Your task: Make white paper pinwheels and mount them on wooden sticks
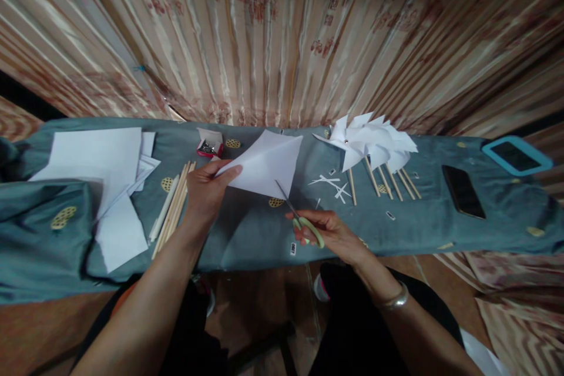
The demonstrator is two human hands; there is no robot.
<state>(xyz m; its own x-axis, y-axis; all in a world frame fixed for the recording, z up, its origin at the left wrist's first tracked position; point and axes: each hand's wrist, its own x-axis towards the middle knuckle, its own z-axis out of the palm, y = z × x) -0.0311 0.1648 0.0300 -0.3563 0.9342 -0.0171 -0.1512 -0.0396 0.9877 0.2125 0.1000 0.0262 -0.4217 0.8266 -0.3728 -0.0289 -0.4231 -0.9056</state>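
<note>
My left hand (210, 185) pinches one corner of a white sheet of paper (264, 161), which is creased and raised over the table. In my right hand (324, 228) is a pair of scissors (309, 233) with pale green handles. The blades lie at the paper's lower right edge; whether they are cutting into it I cannot tell. Thin white paper strips (332, 181) are scattered to the right of the paper. Beyond them lie several white paper pinwheels (370, 138) on wooden sticks, close together.
Stacked white paper (99, 155) lies at the left. Beside it are a white pen-like stick (164, 208) and several wooden sticks (176, 211). A small red and white box (209, 144) holds metal pins. At the right are a black phone (462, 191) and a blue-framed tablet (516, 155).
</note>
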